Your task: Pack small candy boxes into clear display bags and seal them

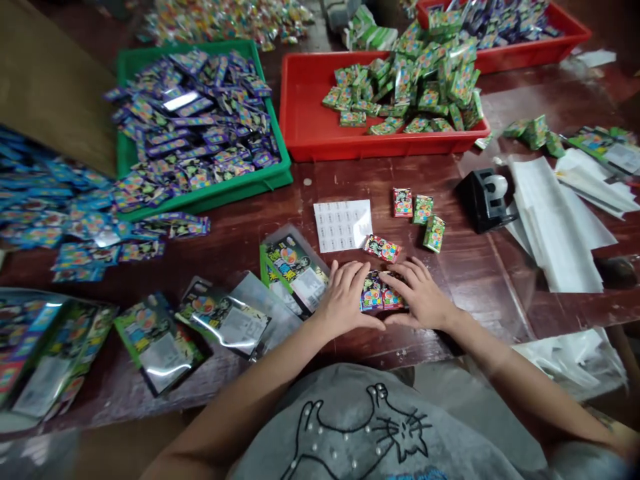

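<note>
While both hands cup small packet stack (381, 293) on worktop (480, 280), left hand (345, 293) and right hand (420, 297) press sides, fingers half-curled, likely squaring edges; stack just below label sheet (343, 225), spare packets (420, 210) right of sheet.

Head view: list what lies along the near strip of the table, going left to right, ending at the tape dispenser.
Large printed pouches → left hand → small packets pressed between both hands → right hand → tape dispenser.
</note>
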A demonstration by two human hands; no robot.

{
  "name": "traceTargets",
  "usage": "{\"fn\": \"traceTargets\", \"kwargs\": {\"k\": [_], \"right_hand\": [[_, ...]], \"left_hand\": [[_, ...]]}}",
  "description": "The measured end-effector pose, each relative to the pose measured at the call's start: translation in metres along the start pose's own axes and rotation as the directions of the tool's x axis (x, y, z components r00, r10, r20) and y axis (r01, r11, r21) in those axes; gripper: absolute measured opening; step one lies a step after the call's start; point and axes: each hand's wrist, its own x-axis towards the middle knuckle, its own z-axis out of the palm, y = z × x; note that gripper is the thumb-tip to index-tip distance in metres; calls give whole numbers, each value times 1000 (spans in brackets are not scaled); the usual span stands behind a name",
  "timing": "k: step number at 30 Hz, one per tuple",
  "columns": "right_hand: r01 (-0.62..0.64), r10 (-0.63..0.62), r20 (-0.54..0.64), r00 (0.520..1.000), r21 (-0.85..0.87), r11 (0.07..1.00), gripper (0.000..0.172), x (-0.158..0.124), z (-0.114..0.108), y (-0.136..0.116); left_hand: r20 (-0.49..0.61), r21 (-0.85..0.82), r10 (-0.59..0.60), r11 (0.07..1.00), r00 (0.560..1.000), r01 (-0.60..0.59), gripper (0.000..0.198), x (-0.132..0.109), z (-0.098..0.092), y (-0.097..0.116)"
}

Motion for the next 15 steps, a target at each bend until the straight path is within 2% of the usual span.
{"fn": "traceTargets", "kwargs": {"k": [2,3,6,8,10,12,15], "right_hand": [[6,-6,1,1000,-22,1000,106,7,-7,-3],[16,-15,12,1000,-24,1000,108,12,-9,-6],[75,-75,76,994,11,997,108,33,-7,-19],[110,-113,103,988,29,993,102,46,3,-29],[124,-125,108,986,21,992,91,55,13,-36],[122,-121,102,987,-4,993,80,59,21,-39],[132,-128,104,986,-36,991,71,59,25,-38]], "left_hand": [[10,52,4,999,1000,-4,150,-16,-30,-10],[26,91,23,996,999,-26,150,-29,-50,-19],[134,242,60,966,989,-91,128,-85,-111,-62],[208,318,-5,946,978,-63,115,-126,-140,-94],[278,349,-71,936,958,-32,102,-157,-153,-118],[342,348,-124,937,931,-3,92,-175,-157,-131],[342,357,-160,934,926,30,85,-177,-159,-126]]}}
